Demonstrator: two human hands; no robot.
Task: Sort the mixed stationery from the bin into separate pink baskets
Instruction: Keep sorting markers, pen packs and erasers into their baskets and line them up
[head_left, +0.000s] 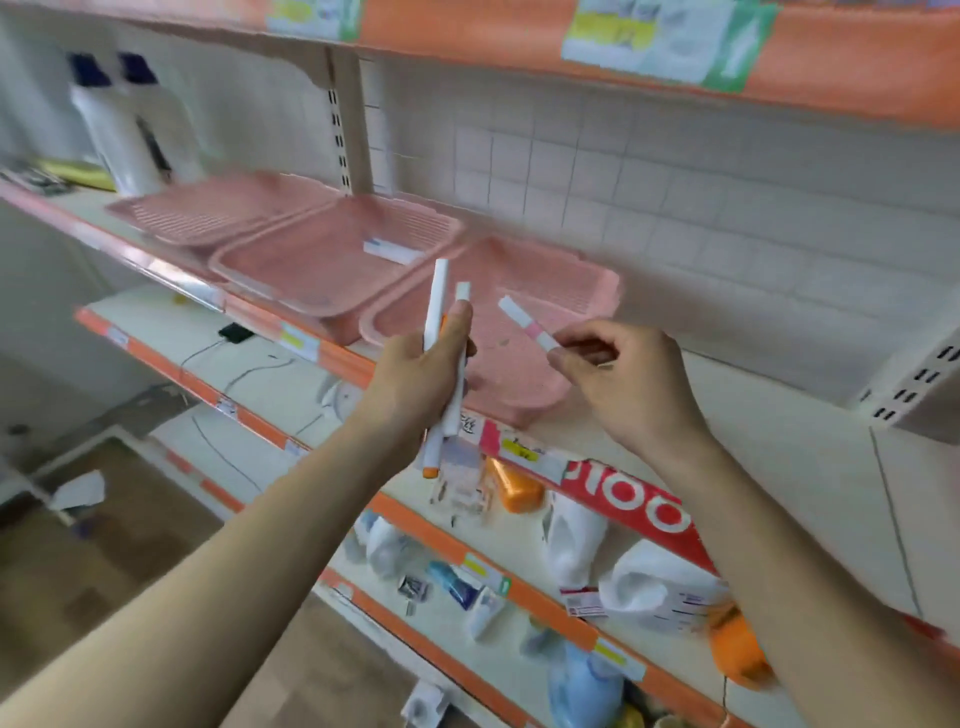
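Three pink baskets sit in a row on the middle shelf: a left one (171, 221), a middle one (270, 280) and a right one (576, 296). A small white and blue item (390, 249) lies in the middle basket. My left hand (421, 371) grips two white markers (435, 301), upright, in front of the right basket; one has an orange tip at the bottom. My right hand (618, 374) pinches a white marker with a pink band (527, 322), held over the right basket. The bin is not in view.
Two white bottles with dark caps (130, 135) stand at the shelf's far left. The shelf surface (753, 441) runs on to the right of the baskets. Lower shelves hold bottles, tubes and an orange container (514, 486). A tiled wall is behind.
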